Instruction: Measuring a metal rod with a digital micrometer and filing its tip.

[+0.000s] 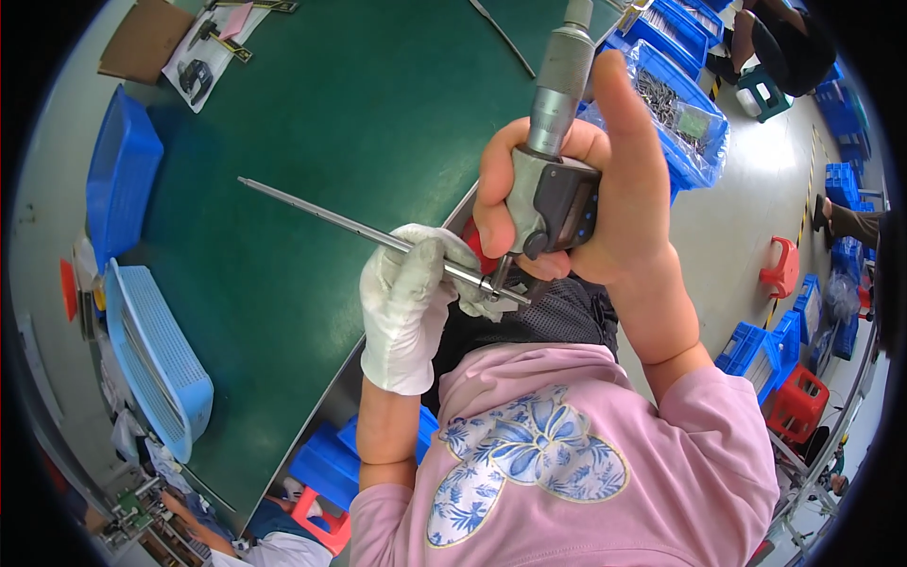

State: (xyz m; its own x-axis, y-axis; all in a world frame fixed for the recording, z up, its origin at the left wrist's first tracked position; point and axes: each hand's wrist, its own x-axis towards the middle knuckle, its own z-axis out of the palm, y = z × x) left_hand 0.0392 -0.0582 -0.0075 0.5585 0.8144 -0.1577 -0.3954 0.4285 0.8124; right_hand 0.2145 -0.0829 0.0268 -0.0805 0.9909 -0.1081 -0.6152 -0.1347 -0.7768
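My left hand [406,298], in a white glove, is closed around a thin metal shaft [326,215]. The shaft slants from the upper left down to the right, and its far end sticks out over the green table. A digital micrometer [557,123] is gripped in my bare right hand [624,180], with the thumb raised along its side. The micrometer's barrel points up and its jaw end is down by the shaft's near end. Whether the jaws touch the shaft I cannot tell.
The green table [274,104] spreads to the left, with a blue bin [123,170] and a light blue basket [161,354] along its edge. A metal rod [504,38] lies at the top. Blue crates [685,113] of metal parts stand right. Red stools [779,267] are on the floor; other people are nearby.
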